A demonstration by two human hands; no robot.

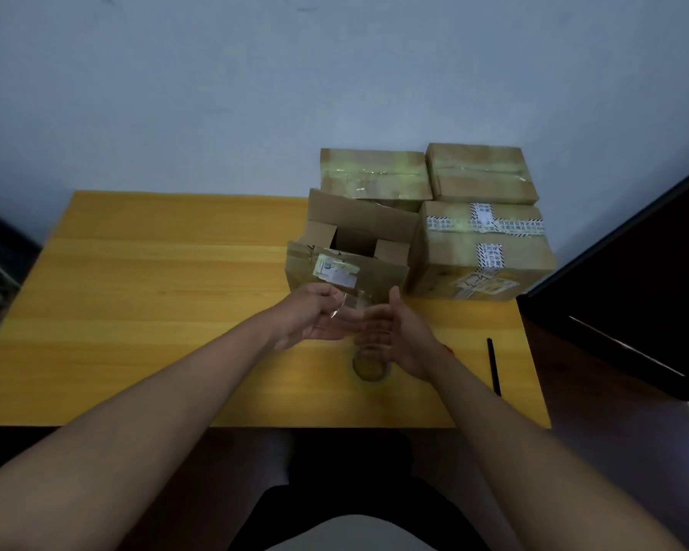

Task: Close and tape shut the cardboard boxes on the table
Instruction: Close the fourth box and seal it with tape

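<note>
open box [347, 248] shows a dark inside, contents unclear; three taped boxes [480, 248] beside it. left hand [311, 316] pinches a clear tape strip [345, 308] running left-right toward the loosely open right hand [394, 332].

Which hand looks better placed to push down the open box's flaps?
Probably the right hand. Its fingers look straight and free, just in front of the open box. The left hand pinches a strip of clear tape, so it seems busy. The tape roll lies on the table.

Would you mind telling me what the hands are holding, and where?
A strip of clear tape: the left hand pinches its left end; the open right hand supports the other.
</note>
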